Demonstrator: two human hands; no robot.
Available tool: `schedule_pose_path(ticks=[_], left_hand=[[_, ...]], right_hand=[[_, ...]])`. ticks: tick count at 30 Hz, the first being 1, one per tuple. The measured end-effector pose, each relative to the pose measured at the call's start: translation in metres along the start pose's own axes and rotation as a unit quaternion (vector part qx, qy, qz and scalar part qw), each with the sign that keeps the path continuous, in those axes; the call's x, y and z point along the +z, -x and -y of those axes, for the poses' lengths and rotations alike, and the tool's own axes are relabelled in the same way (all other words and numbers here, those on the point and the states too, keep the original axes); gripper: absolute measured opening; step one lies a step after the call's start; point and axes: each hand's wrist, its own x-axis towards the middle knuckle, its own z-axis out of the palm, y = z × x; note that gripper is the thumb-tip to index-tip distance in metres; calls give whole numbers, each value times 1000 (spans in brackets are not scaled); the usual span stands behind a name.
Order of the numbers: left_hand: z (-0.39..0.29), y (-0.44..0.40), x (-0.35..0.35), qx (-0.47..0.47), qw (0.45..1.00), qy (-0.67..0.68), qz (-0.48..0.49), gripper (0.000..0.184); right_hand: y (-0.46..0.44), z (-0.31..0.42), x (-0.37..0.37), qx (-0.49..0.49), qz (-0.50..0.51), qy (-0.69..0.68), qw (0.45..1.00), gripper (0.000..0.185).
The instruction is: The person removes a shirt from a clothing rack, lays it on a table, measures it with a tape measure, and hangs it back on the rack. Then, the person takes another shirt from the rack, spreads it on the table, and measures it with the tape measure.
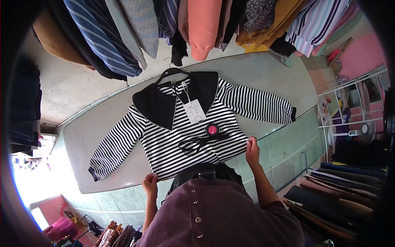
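Striped blouse [181, 132] lies spread face up on the pale table [271, 74], collar to the far side, hem at the near edge; sleeves splay left and right. Left hand [150, 186] pinches the hem at its near left corner; right hand [252, 151] pinches the hem at its right corner, thumb and fingers closed on cloth. Black hanger [172, 71] sits in the neck opening. White tag [194, 111] hangs over the chest. Lower on the front: a pink-and-black disc [212, 130] beside a looped black strip [197, 143], material unclear. Hanging garments [203, 31] line the far side.
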Motion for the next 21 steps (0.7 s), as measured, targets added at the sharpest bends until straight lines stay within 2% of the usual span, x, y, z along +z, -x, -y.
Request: schedule_pose_path(ticks=[2,4,6,7,8,9,10,11,12,13,14,15,16,17,18,19,20,21], left_hand=[[-5,2,1,19,987,-161,-13,11],[-1,1,1,32,992,-123,-22,16],[-8,3,-1,90,963,-255,-15,27],[-14,2,0,61,953,-298,8,42],[-20,1,4,65,953,-295,11,42],[-28,-1,10,27,928,-372,8,48],[-36,-2,16,-10,895,-446,5,53],[-46,0,24,90,860,-501,-28,64],[-68,-6,32,104,872,-478,-13,72],[-72,-17,40,160,875,-456,-13,71],[-73,-29,46,216,875,-432,-14,72],[-75,-39,55,216,876,-430,-13,72],[-77,-49,63,250,849,-465,-29,69],[-76,-58,69,284,818,-499,-46,68],[-67,-69,67,253,833,-491,-8,66],[-60,-75,65,266,814,-515,-18,65],[-57,-77,64,279,794,-539,-28,64],[-60,-76,64,280,794,-539,-31,64]], right_hand=[[2,-10,6,-5,-12,9,1000,7],[5,-13,7,20,-5,48,999,9],[6,-15,11,45,-7,83,996,10],[6,-18,15,39,-4,100,994,10],[4,-19,17,32,-1,117,993,10],[1,-12,14,71,36,127,989,14],[-4,-9,12,71,31,130,989,14],[-12,-5,10,-2,-26,131,991,19],[-21,-4,7,-75,-82,132,985,23],[-33,-5,3,-43,-86,116,989,36],[-48,-9,1,-43,-87,120,988,36],[-66,-18,0,-82,-132,149,977,41],[-82,-26,-3,-120,-176,178,961,47],[-98,-32,-9,-107,-157,226,955,51],[-111,-42,-18,-94,-138,273,947,55],[-125,-74,-23,-109,-104,317,936,56],[-126,-93,-29,-22,-29,357,933,56],[-134,-97,-36,10,-43,368,929,57]])
